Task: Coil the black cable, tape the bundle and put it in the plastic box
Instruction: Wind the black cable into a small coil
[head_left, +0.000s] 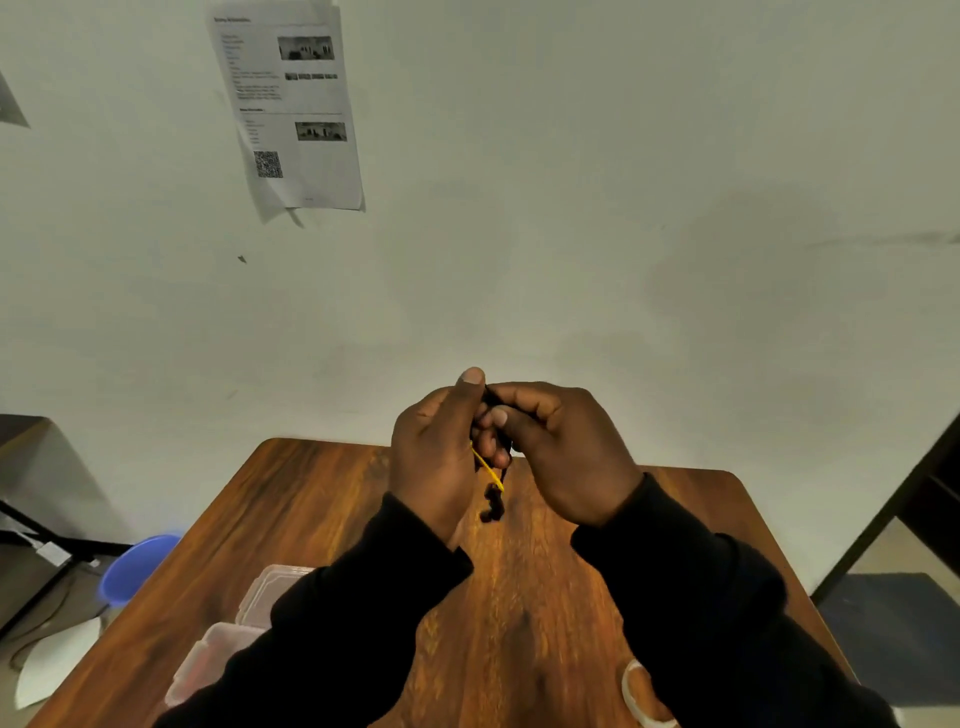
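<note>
In the head view, both hands meet above the far end of a wooden worktop (545, 597) with a warm, streaked grain and rounded corners. The left hand (434, 457) curls closed with its thumb pointing up; the right hand (561, 452) folds its fingers inward, so each grip is pinched tight on the black cable (493, 501). Most of the cable is buried between the palms; a short, kinked, matte length dangles below them, clear of the wood. A thin yellow strip (488, 467) runs diagonally across the cable just under the left fingers; what it is made of cannot be told. Dark sleeves cover both forearms.

At the near left of the worktop sits the plastic box (218, 654), translucent, with soft rounded corners, partly hidden by the left sleeve. A pale ring-shaped roll of tape (636, 693) peeks out beside the right sleeve. Off the left edge stands a smooth blue bucket (137, 566). A printed paper sheet (291, 109) hangs on the plain wall.
</note>
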